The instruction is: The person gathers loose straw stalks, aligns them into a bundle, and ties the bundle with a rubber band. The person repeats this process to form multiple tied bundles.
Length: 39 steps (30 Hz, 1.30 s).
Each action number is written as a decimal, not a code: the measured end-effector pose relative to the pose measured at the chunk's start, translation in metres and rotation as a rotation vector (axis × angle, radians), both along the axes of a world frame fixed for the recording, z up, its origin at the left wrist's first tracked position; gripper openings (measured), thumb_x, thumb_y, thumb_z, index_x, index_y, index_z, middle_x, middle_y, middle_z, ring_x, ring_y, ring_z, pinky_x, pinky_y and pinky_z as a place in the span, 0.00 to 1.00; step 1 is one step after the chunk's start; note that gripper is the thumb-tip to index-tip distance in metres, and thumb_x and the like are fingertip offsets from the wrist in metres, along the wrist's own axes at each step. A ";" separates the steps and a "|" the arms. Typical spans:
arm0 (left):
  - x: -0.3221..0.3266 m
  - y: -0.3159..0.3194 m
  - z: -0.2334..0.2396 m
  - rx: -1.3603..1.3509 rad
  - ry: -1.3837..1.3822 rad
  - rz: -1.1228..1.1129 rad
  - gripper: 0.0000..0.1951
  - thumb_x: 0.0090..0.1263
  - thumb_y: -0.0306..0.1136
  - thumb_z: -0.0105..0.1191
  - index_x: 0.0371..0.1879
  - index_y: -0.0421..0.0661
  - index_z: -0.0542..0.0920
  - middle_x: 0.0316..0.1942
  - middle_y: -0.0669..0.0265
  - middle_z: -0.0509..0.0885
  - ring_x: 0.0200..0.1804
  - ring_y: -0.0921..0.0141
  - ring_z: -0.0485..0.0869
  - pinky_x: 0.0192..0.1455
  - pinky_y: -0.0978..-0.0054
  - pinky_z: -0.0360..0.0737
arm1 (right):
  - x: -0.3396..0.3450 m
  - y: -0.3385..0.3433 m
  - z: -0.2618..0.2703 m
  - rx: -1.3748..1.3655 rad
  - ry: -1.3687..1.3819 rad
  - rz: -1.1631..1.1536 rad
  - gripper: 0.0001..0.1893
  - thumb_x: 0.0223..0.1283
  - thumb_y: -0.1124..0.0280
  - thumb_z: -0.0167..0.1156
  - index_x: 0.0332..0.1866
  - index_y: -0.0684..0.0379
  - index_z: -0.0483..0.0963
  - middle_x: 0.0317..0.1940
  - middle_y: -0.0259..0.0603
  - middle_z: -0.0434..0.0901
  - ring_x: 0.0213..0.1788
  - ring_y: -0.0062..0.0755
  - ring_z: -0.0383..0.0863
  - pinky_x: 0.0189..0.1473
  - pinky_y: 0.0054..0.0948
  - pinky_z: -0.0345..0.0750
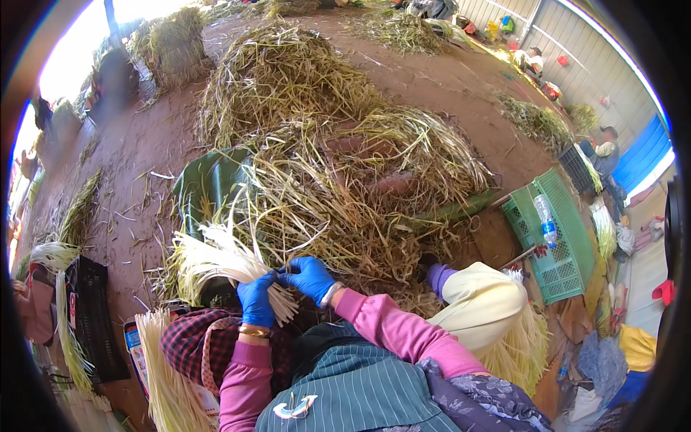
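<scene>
My left hand (256, 300), in a blue glove, is closed around a bundle of pale, peeled plant stalks (216, 254) whose ends fan out to the upper left. Beside it, my right hand (306, 279), gloved in blue too, has its fingertips at the near part of the bundle, close to the left thumb; what those fingertips pinch is too small to tell. Beyond both hands lies a heap of loose, dry-looking stalks and leaves (334, 216), partly over a green sheet (205, 183). More pale stalks (170, 367) lie at my lower left, and others (518, 345) beside my bent leg.
A green plastic crate (567, 232) with a water bottle (545, 220) on it stands at the right. A black crate (94, 318) is at the left. A taller straw-like heap (280, 75) rises farther off. Several people sit along the far right wall (599, 70).
</scene>
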<state>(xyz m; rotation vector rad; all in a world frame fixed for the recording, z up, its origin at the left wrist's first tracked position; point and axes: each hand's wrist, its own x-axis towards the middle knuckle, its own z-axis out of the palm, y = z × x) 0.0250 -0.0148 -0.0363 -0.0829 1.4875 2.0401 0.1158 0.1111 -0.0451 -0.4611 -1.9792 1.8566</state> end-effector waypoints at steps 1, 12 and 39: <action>0.000 0.002 -0.001 0.017 0.017 0.006 0.22 0.50 0.15 0.63 0.47 0.36 0.77 0.38 0.63 0.82 0.38 0.69 0.81 0.44 0.73 0.78 | -0.005 0.000 -0.001 0.027 -0.103 0.035 0.15 0.54 0.61 0.67 0.28 0.65 0.78 0.20 0.44 0.80 0.23 0.24 0.74 0.30 0.30 0.72; -0.007 -0.001 0.045 0.321 -0.039 0.221 0.12 0.61 0.25 0.59 0.44 0.43 0.77 0.35 0.64 0.81 0.33 0.67 0.81 0.39 0.68 0.80 | 0.040 0.075 -0.025 0.082 -0.161 -0.453 0.09 0.51 0.70 0.68 0.24 0.62 0.77 0.18 0.36 0.78 0.19 0.21 0.74 0.22 0.26 0.71; -0.011 -0.001 0.050 0.233 -0.251 0.038 0.15 0.57 0.25 0.57 0.44 0.40 0.75 0.36 0.60 0.80 0.39 0.64 0.80 0.43 0.65 0.80 | -0.101 0.109 -0.026 1.064 -0.895 0.010 0.10 0.56 0.67 0.54 0.36 0.55 0.82 0.36 0.49 0.83 0.40 0.51 0.83 0.42 0.45 0.79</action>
